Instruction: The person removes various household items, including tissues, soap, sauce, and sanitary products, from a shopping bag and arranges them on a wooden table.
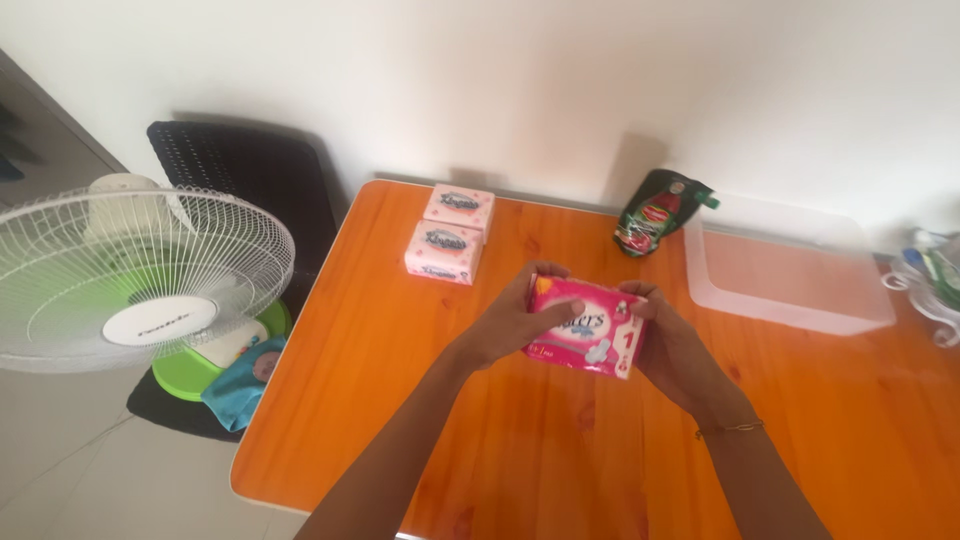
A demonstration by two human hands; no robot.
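Both my hands hold a bright pink soft packet [588, 327] over the middle of the orange wooden table [520, 450]. My left hand [510, 322] grips its left end, thumb across the front. My right hand [672, 345] clasps the right end, with a thin bracelet on that wrist. Two pale pink packets [450, 235] lie stacked side by side at the table's far left. A dark green spouted pouch [655, 212] stands against the wall behind the packet.
A clear plastic tray [785, 270] sits at the far right of the table, next to a white rack [935, 285]. A white standing fan [140, 280] is left of the table, before a black chair [250, 170] with a green bowl [190, 370].
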